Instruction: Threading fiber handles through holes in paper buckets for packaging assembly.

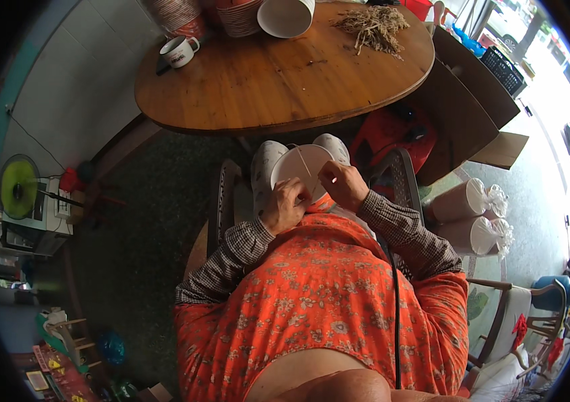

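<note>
A white round paper tub [285, 167] rests in my lap between my knees, its wide mouth facing up. Across that mouth runs a thin pale strand [303, 161], reaching down toward the gap between my hands. My left hand [287, 205] is closed at the tub's near left rim, fingertips bent inward. On the right side of the rim my right hand [342, 185] is closed too, thumb and fingers pinched together. What either hand pinches is too small or hidden to make out.
Ahead stands a wooden table [265, 87] with a white mug [179, 51], stacked tubs [238, 17], a tub on its side [285, 16] and a heap of dry strands [375, 28]. Right are an open cardboard box [456, 117] and bagged stacks of tubs [466, 218]. Chair arms flank me.
</note>
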Available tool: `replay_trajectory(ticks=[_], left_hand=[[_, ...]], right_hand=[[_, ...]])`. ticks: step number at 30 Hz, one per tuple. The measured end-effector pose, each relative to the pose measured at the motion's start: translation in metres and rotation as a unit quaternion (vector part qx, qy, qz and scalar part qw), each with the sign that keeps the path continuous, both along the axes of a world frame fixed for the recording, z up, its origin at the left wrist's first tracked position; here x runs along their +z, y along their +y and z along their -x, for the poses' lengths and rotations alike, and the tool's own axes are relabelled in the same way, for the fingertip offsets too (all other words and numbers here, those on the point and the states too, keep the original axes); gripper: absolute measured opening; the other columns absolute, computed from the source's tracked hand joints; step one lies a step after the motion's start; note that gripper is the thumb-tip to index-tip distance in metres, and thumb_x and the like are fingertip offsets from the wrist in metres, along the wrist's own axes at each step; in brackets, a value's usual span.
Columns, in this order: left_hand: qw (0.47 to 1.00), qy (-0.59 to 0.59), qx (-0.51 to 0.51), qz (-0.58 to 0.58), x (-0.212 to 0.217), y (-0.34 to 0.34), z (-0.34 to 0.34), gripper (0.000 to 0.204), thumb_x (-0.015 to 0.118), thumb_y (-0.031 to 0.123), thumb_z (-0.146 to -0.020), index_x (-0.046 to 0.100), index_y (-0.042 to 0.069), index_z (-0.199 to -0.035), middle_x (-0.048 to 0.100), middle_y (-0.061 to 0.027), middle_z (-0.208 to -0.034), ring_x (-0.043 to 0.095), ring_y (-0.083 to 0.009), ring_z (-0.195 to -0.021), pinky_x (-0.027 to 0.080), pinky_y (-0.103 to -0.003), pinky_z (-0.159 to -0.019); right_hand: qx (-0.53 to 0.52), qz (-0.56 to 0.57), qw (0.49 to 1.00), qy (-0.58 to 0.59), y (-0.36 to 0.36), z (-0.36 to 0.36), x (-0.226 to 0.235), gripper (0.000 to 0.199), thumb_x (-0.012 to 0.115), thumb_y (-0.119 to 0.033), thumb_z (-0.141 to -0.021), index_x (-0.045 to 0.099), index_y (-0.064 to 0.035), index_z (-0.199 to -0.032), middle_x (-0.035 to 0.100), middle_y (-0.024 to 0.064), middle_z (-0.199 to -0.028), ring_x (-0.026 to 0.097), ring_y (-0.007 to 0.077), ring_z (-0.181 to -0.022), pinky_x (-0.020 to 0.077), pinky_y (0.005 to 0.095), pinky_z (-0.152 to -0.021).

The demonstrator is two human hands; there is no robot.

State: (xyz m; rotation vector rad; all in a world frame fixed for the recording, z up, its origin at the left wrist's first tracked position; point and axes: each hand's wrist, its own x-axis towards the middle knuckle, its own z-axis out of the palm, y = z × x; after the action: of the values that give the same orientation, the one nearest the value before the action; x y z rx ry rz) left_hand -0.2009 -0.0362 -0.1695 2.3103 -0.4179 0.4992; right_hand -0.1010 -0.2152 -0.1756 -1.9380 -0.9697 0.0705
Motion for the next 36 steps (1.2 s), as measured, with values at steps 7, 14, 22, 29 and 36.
replay_trajectory(ticks=[7, 14, 22, 29, 36], left_hand=[[0.998, 0.044, -0.012, 0.048, -0.003, 0.002, 0.000, 0.011, 0.067, 0.004, -0.074, 0.058, 0.001, -0.079, 0.057, -0.0122, -0.078, 0.060, -0.0318, -0.075, 0.047, -0.037, -0.069], [0.950, 0.201, -0.019, 0.238, 0.013, 0.006, -0.004, 0.006, 0.060, 0.002, -0.088, 0.059, 0.001, -0.094, 0.064, -0.0075, -0.093, 0.063, -0.0182, -0.093, 0.050, -0.030, -0.080], [0.911, 0.235, -0.094, 0.324, 0.045, -0.017, -0.014, 0.021, 0.057, 0.014, -0.096, 0.058, -0.003, -0.109, 0.062, -0.0039, -0.082, 0.062, -0.0104, -0.078, 0.050, -0.024, -0.071], [0.910, 0.236, -0.095, 0.326, 0.084, -0.028, -0.011, 0.018, 0.060, 0.016, -0.095, 0.066, -0.001, -0.093, 0.059, -0.0008, -0.068, 0.054, -0.0054, -0.062, 0.044, -0.021, -0.056], [0.980, 0.005, -0.149, 0.131, 0.102, -0.022, -0.008, 0.018, 0.064, 0.017, -0.091, 0.067, 0.000, -0.097, 0.068, -0.0073, -0.082, 0.063, -0.0101, -0.071, 0.048, -0.022, -0.060]], right_hand=[[-0.017, 0.043, 0.998, -0.038, -0.005, -0.004, -0.004, 0.011, 0.061, -0.013, -0.085, 0.059, -0.0028, -0.088, 0.065, 0.0132, -0.077, 0.066, 0.0302, -0.072, 0.0524, 0.0369, -0.063], [0.057, 0.007, 0.998, -0.032, -0.019, -0.013, 0.039, 0.013, 0.061, -0.012, -0.087, 0.063, -0.0040, -0.097, 0.066, 0.0102, -0.084, 0.067, 0.0258, -0.073, 0.0526, 0.0355, -0.061], [0.108, -0.012, 0.991, -0.080, -0.019, -0.005, 0.083, 0.010, 0.057, -0.010, -0.090, 0.058, -0.0038, -0.098, 0.063, 0.0103, -0.080, 0.065, 0.0251, -0.072, 0.0519, 0.0349, -0.061], [0.083, -0.029, 0.992, -0.086, -0.037, 0.001, 0.115, 0.008, 0.056, -0.011, -0.088, 0.051, -0.0050, -0.091, 0.061, 0.0128, -0.076, 0.063, 0.0319, -0.070, 0.0490, 0.0392, -0.060], [0.076, -0.079, 0.991, -0.076, -0.049, 0.014, 0.149, 0.011, 0.064, -0.006, -0.085, 0.056, -0.0031, -0.092, 0.059, 0.0078, -0.074, 0.061, 0.0180, -0.062, 0.0474, 0.0306, -0.054]])
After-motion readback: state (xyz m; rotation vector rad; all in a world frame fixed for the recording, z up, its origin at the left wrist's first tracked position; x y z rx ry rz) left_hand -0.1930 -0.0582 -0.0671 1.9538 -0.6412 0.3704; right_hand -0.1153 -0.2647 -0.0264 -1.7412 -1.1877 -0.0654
